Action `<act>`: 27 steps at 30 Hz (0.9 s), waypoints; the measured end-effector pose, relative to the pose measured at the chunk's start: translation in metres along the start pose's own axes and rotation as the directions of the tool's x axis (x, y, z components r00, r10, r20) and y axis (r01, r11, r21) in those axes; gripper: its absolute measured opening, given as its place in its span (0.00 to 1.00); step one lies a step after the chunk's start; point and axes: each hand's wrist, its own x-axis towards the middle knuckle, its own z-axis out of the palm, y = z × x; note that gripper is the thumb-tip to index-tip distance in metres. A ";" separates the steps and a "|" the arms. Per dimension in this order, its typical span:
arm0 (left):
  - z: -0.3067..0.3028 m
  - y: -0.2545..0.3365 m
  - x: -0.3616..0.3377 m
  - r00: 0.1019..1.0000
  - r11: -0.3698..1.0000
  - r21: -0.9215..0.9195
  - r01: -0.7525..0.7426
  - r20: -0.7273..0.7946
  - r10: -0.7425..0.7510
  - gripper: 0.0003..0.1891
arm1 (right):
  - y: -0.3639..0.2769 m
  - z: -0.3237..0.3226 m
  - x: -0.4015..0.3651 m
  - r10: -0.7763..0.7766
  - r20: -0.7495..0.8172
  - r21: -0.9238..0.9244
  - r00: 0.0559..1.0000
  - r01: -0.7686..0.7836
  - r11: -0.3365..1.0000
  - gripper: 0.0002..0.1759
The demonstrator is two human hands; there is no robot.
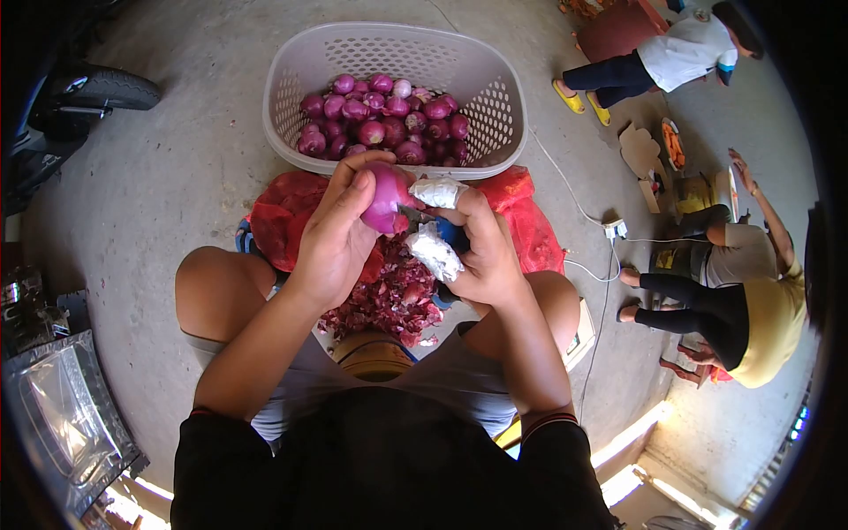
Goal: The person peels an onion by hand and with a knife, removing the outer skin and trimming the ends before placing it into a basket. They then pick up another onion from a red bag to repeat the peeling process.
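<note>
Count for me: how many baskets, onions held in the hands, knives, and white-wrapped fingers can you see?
basket: 1
onion held in the left hand: 1
knife in the right hand: 1
white-wrapped fingers: 2
total: 5

— What is seen at the top of the frame?
— A white basket (pixel 291 84) is set on the concrete floor (pixel 177 177) and is filled with red onions (pixel 380 119). A red mesh sack (pixel 274 221) is spread just below it.
— And at the sides?
— At centre right, a power strip (pixel 615 230) is joined to a white cable (pixel 558 179). A person in a yellow top (pixel 773 327) is seated further right. A tyre (pixel 106 88) is seen upper left.
</note>
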 end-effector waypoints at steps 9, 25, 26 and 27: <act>0.001 -0.001 -0.002 1.000 1.000 0.011 -0.015 0.009 0.015 0.18 | 0.003 -0.003 0.001 -0.049 0.021 -0.074 0.999 0.051 0.996 0.29; 0.001 0.000 -0.002 1.000 1.000 0.003 -0.015 -0.011 0.015 0.18 | 0.000 0.001 0.001 -0.028 0.014 -0.023 1.000 0.028 0.999 0.28; 0.001 0.000 -0.002 1.000 1.000 0.005 -0.016 -0.008 0.016 0.18 | -0.003 -0.001 0.003 -0.038 0.014 -0.029 0.999 0.038 0.999 0.28; 0.002 0.001 -0.002 1.000 1.000 0.006 -0.018 -0.006 0.018 0.18 | -0.005 -0.001 0.004 -0.047 0.014 -0.035 0.999 0.047 0.998 0.27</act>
